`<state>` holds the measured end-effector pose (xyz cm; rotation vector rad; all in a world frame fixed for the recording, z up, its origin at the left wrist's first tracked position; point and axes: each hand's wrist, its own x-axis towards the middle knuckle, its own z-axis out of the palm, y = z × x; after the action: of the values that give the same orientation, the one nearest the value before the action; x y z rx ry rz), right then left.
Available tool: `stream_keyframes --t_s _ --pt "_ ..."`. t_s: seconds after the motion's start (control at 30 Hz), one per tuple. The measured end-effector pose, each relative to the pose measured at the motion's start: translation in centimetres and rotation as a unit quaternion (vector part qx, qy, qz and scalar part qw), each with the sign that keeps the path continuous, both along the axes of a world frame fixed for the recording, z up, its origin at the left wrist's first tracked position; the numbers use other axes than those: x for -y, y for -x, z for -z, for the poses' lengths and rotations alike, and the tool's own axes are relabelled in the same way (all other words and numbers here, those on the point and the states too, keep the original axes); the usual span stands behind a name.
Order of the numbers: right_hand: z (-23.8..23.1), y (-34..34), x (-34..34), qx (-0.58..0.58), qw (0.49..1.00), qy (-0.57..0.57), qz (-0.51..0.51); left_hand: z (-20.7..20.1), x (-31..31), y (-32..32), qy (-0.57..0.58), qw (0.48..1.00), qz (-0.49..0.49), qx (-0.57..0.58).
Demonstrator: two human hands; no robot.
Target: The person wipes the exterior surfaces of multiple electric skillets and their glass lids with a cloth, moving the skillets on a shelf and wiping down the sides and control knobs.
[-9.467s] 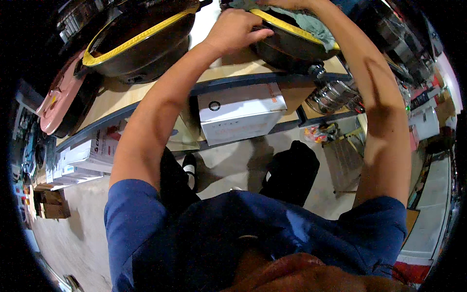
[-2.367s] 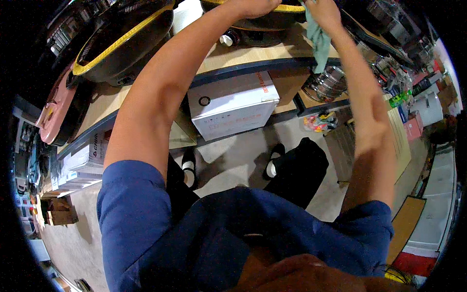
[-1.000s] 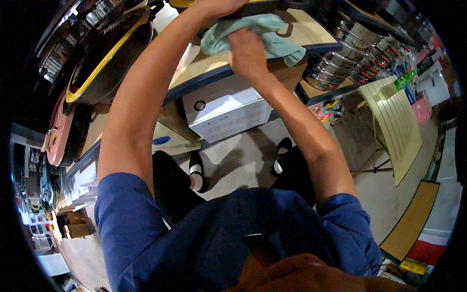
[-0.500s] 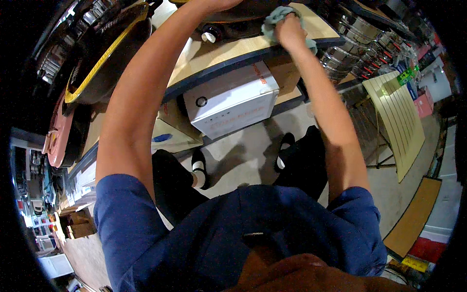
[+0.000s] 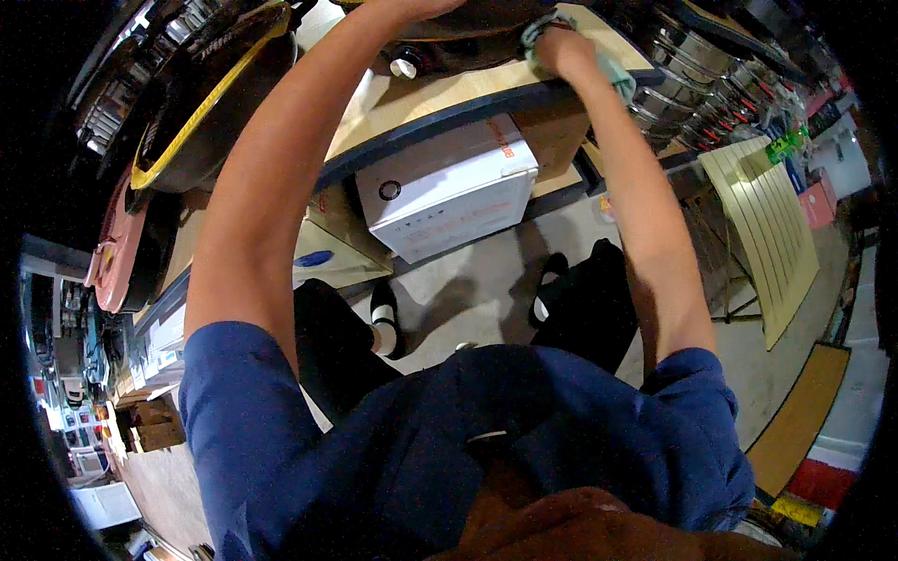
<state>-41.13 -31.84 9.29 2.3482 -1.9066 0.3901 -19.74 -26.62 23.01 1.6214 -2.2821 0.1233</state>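
Observation:
My right hand (image 5: 567, 54) is closed on a grey-green cloth (image 5: 614, 75), pressing it against the right side of a dark, wide pan-like vessel (image 5: 472, 56). Part of the cloth hangs down past the wrist, over the edge of the wooden shelf (image 5: 440, 92). A black fitting with a white end (image 5: 404, 68) shows at the vessel's near side. Only the back part of my left hand (image 5: 432, 7) shows, at the upper edge above the vessel; its fingers are cut off from sight. The vessel's top is also out of the picture.
A black pan with a yellow rim (image 5: 210, 103) and a pink pan (image 5: 122, 257) stand to the left. Stacked steel pots (image 5: 687, 56) are at the right, with a slatted cream folding table (image 5: 762, 234) nearer. Under the shelf sits a white box (image 5: 454, 192).
My right hand has shifted slightly right and nearer with the cloth, whose loose end now hangs farther right. My left hand stays about where it was.

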Motion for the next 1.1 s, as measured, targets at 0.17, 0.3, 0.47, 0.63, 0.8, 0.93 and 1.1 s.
stream_keyframes --t_s 0.17,0.3,0.47,0.63,0.8,0.93,1.1 --pt "-1.4 1.7 -8.4 -0.030 0.974 0.212 0.080 -2.2 1.0 6.1 0.008 0.997 0.070 -0.020" --pt "-0.1 -3.5 -10.7 0.083 0.951 0.294 -0.055 -2.8 0.6 6.4 -0.020 0.998 0.053 -0.019" --pt "-1.1 -6.1 -11.2 0.142 0.942 0.237 -0.187 -2.1 1.8 5.6 0.010 0.998 0.064 -0.006" --pt "-1.8 -0.7 -9.4 0.164 0.951 0.167 -0.200 -1.9 1.9 4.8 0.010 0.997 0.076 -0.008" --pt "-3.0 6.4 -5.0 0.153 0.977 0.032 -0.146 -2.1 0.9 4.0 0.005 0.997 0.078 -0.028" --pt "-1.3 18.6 3.0 -0.035 0.991 -0.007 0.131 -2.3 1.4 5.7 0.002 0.996 0.085 -0.031" --pt "-0.6 16.1 1.5 0.034 0.987 0.085 0.135 -2.2 0.3 6.0 0.010 0.996 0.078 -0.030"
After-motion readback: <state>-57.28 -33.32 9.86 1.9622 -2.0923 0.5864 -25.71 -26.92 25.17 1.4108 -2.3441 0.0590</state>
